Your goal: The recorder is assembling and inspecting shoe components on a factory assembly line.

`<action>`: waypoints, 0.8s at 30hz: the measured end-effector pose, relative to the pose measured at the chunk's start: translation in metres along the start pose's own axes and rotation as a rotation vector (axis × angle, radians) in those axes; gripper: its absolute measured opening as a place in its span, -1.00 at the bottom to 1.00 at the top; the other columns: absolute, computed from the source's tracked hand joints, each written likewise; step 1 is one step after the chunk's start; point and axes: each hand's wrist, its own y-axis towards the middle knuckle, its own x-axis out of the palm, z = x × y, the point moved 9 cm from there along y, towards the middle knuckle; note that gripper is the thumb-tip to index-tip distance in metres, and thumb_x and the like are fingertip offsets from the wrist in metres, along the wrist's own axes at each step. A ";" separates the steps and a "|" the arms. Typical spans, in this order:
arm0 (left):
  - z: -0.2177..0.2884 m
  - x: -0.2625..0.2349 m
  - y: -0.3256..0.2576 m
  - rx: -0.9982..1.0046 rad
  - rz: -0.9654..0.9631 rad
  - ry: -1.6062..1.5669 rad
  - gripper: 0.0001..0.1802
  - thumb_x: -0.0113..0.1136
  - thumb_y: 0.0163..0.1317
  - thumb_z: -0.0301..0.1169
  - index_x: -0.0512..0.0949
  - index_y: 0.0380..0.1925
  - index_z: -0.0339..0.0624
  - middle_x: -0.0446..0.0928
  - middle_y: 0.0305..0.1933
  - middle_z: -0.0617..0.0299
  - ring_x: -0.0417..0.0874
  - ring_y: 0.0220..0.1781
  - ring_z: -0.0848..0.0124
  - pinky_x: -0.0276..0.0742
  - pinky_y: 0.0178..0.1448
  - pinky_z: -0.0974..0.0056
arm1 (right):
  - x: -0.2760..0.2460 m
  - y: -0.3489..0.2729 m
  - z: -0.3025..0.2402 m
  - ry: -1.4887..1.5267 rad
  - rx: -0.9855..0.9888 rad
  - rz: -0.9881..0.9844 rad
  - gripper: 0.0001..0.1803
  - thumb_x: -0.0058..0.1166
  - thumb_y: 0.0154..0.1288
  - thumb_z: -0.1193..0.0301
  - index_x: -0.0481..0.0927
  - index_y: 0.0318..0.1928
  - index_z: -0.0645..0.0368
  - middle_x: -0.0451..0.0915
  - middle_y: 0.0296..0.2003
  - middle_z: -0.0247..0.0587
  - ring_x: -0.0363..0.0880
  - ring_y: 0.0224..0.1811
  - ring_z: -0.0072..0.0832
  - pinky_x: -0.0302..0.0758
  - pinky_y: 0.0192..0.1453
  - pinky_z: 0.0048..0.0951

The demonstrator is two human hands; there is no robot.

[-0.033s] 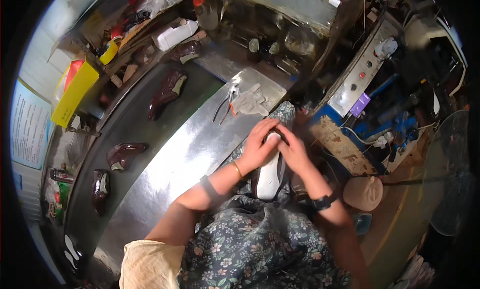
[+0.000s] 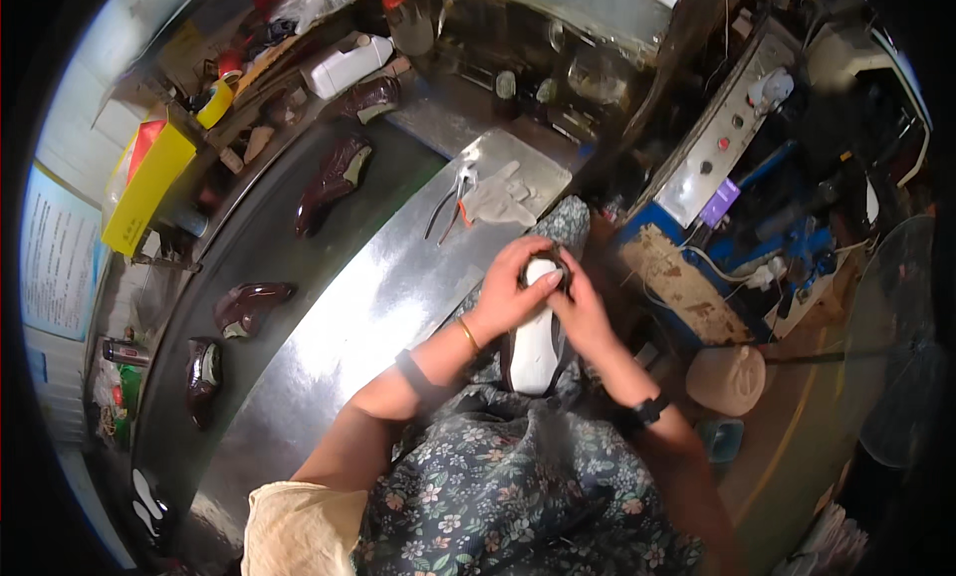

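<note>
A dark brown shoe (image 2: 536,352) lies sole up along my lap, with a long white sole facing me. My left hand (image 2: 508,289) curls round the left side of its far end. From the right, my right hand (image 2: 586,309) wraps the same end, its thumb pressed on the white sole. The fingertips of both hands meet over the far rim, and they partly hide that end. A floral apron (image 2: 518,466) lies under the shoe.
Left of me is a metal bench (image 2: 339,307) with pliers (image 2: 453,206) and a pale glove (image 2: 503,195). Beyond it, a dark belt (image 2: 289,237) carries several glossy maroon shoes (image 2: 337,181). A machine with a button panel (image 2: 722,148) stands right; a beige tub (image 2: 727,381) is below.
My hands have parted slightly at the far end of the shoe, so more of the white sole and dark rim there shows. The shoe stays in my lap.
</note>
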 end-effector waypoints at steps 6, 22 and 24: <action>-0.059 0.011 0.021 -0.475 -0.256 -0.338 -0.60 0.19 0.20 -0.45 0.47 0.07 -0.15 0.53 -0.04 0.28 0.51 -0.03 0.51 0.46 0.04 0.36 | -0.001 -0.008 0.028 0.290 0.325 -0.127 -0.72 0.01 0.41 0.34 0.58 -0.08 0.34 0.64 -0.22 -0.31 0.53 -0.22 -0.63 0.47 -0.11 -0.49; -0.083 0.047 0.003 -0.739 -0.351 -0.438 -0.55 0.22 0.18 -0.56 0.38 0.08 -0.20 0.49 -0.10 0.29 0.47 -0.10 0.51 0.43 0.01 0.40 | 0.012 0.009 0.007 -0.958 0.101 -0.014 -0.57 -0.16 0.42 0.24 0.54 -0.52 0.25 0.58 -0.64 -0.04 0.62 -0.64 -0.16 0.55 -0.53 -0.18; -0.083 0.051 0.005 -0.758 -0.373 -0.446 -0.55 0.22 0.18 -0.56 0.38 0.09 -0.20 0.49 -0.13 0.28 0.48 -0.14 0.52 0.44 -0.03 0.40 | 0.010 0.009 0.006 -0.957 0.016 0.032 -0.57 -0.16 0.42 0.24 0.53 -0.53 0.24 0.57 -0.66 -0.06 0.59 -0.67 -0.13 0.54 -0.55 -0.16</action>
